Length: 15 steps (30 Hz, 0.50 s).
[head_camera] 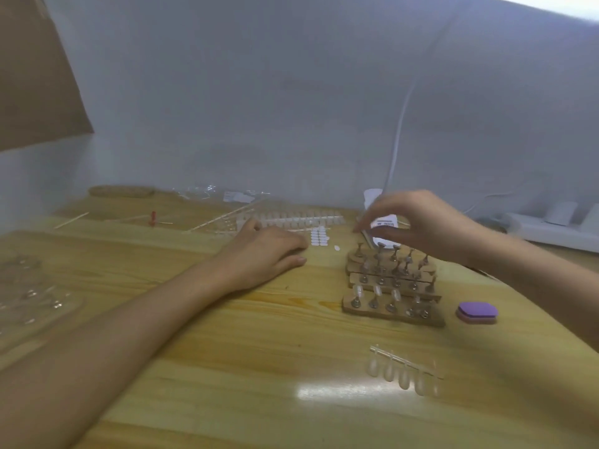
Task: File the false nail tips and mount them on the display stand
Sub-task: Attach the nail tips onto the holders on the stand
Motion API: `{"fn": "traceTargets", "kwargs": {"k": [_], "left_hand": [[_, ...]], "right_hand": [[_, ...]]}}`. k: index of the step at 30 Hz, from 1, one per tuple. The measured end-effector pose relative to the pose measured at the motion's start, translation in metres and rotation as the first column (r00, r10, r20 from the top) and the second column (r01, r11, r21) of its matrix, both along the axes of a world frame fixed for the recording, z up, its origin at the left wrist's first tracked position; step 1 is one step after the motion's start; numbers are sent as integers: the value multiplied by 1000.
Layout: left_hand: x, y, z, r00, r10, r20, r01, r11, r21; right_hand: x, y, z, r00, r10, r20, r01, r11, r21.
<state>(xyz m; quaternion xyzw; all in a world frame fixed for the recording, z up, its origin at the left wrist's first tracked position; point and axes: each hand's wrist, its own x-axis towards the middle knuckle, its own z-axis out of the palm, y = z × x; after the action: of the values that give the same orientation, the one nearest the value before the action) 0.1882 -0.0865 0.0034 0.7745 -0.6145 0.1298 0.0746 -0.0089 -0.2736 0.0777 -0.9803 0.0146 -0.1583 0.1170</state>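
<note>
Wooden display stands (393,283) with metal holder pegs lie in rows right of centre; the nearest row carries a few clear nail tips (377,291). My right hand (418,223) hovers above the far row, fingers curved with thumb and fingertips apart; whether it holds anything is unclear. My left hand (264,254) rests palm-down on the table beside a sheet of white adhesive tabs (319,236). A strip of clear nail tips (403,371) lies near the front. A purple buffer block (477,312) sits right of the stands.
The wooden table (227,351) also holds clear nail-tip racks (291,218) at the back, plastic packaging (29,296) at the left, a red pin (153,218), thin sticks, and a white labelled pack (382,222). A white power strip (557,228) lies far right.
</note>
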Motion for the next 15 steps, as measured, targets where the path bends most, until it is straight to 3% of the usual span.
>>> {"fn": "traceTargets", "kwargs": {"k": [6, 11, 15], "left_hand": [[0, 4, -6, 998, -22, -58, 17, 996, -91], [1, 4, -9, 995, -27, -100, 14, 992, -125], [2, 0, -3, 977, -9, -213, -34, 979, -199]], "right_hand": [[85, 1, -23, 978, 43, -203, -86, 974, -208], [91, -7, -34, 983, 148, -111, -166, 971, -174], [89, -11, -38, 986, 130, -101, -145, 976, -162]]}}
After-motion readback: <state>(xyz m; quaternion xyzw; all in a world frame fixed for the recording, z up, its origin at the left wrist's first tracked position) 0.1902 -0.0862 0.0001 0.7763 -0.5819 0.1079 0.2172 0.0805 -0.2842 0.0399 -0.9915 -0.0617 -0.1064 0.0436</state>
